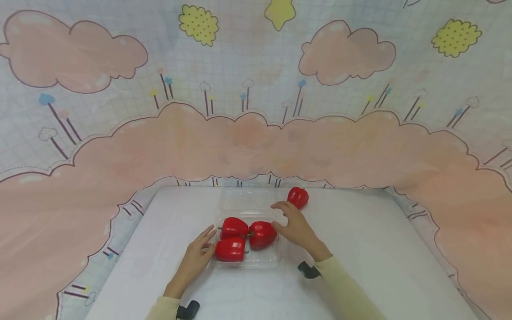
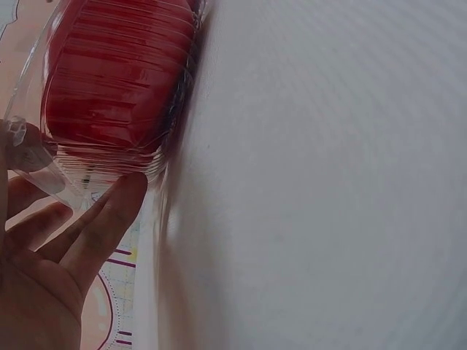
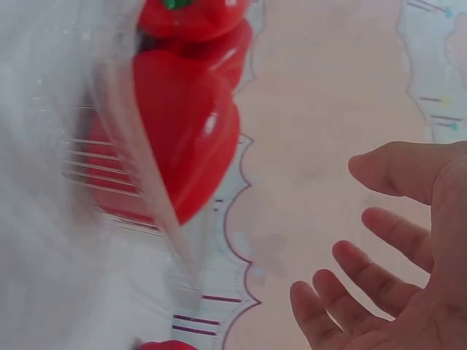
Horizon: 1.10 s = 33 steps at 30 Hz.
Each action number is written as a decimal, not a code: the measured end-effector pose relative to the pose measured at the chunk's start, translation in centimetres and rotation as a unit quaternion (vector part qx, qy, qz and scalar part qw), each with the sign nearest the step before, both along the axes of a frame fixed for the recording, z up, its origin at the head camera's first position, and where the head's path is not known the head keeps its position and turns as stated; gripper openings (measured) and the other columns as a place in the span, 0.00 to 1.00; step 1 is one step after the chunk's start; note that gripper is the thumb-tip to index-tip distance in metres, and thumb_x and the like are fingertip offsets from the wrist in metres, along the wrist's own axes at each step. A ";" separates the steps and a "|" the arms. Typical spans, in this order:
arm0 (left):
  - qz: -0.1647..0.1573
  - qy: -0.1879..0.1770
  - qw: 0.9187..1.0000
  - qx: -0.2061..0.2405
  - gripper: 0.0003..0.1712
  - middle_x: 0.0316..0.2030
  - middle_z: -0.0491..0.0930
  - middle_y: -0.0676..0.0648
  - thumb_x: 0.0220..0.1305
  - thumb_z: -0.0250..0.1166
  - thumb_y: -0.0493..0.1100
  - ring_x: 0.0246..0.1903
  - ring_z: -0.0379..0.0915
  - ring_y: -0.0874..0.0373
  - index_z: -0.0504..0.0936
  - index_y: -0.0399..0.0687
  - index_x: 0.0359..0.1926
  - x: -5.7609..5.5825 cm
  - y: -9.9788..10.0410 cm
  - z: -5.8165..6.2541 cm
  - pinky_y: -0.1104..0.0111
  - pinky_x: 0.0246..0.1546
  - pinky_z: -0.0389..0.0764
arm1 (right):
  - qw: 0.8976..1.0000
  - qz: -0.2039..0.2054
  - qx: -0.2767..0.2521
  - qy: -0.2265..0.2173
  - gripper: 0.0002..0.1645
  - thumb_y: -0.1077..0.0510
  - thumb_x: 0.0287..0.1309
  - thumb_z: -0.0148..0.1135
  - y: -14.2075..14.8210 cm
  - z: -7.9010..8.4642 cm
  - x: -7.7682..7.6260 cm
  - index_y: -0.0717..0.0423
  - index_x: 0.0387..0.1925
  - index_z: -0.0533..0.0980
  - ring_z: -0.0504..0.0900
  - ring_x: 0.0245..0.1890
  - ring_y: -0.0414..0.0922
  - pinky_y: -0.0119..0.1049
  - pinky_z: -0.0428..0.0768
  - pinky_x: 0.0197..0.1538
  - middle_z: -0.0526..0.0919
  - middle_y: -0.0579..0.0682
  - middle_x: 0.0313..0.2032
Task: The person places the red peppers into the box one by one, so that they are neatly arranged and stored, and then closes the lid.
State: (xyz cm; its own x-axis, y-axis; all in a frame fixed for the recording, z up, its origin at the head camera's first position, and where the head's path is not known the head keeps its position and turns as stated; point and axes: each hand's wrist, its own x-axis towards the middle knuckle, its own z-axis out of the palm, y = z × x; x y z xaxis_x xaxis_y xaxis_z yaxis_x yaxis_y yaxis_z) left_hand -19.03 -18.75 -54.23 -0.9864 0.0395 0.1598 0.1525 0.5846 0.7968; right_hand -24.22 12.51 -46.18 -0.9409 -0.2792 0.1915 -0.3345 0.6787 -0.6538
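A clear plastic clamshell box [image 1: 260, 262] lies open on the table with three red bell peppers inside: upper left [image 1: 233, 227], lower left [image 1: 230, 249] and right [image 1: 262, 235]. My left hand [image 1: 194, 257] touches the box's left side with loosely extended fingers; the left wrist view shows a fingertip [image 2: 131, 186] against its ribbed wall. Beyond the box's right side, my right hand [image 1: 296, 226] hovers with fingers spread and nothing held. It is apart from the box in the right wrist view. A fourth red bell pepper [image 1: 298, 197] lies just past its fingers, partly hidden.
The box's clear lid [image 1: 250, 200] lies folded back toward the far edge of the white table [image 1: 380, 249]. Behind and around the table hangs a patterned cloth [image 1: 256, 146] with clouds. Each wrist carries a black mount [image 1: 309, 270].
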 end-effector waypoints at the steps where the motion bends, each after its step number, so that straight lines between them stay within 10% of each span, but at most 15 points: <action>1: -0.001 0.000 1.000 0.001 0.28 0.72 0.65 0.45 0.66 0.60 0.37 0.51 0.82 0.46 0.72 0.44 0.67 0.0 0.0 0.0 0.63 0.45 0.87 | 1.000 0.001 -0.001 0.004 0.30 0.55 0.54 0.70 0.1 0.2 0.1 0.44 0.60 0.73 0.74 0.61 0.51 0.50 0.83 0.56 0.75 0.49 0.62; 33: -0.003 0.001 1.000 -0.006 0.29 0.72 0.65 0.46 0.66 0.60 0.37 0.51 0.82 0.47 0.71 0.44 0.68 0.1 0.2 0.0 0.63 0.46 0.86 | 0.998 -0.023 -0.043 0.038 0.29 0.58 0.57 0.68 4.1 1.0 -1.0 0.53 0.61 0.73 0.75 0.60 0.54 0.53 0.83 0.55 0.77 0.53 0.59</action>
State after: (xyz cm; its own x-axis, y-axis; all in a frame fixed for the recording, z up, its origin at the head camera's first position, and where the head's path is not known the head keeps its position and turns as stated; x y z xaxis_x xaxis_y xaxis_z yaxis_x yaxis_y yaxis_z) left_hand -18.97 -18.56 -54.26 -0.9857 0.0468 0.1618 0.1577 0.5940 0.7889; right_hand -25.20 16.58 -45.22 -0.9344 -0.2152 0.2841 -0.3548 0.6370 -0.6844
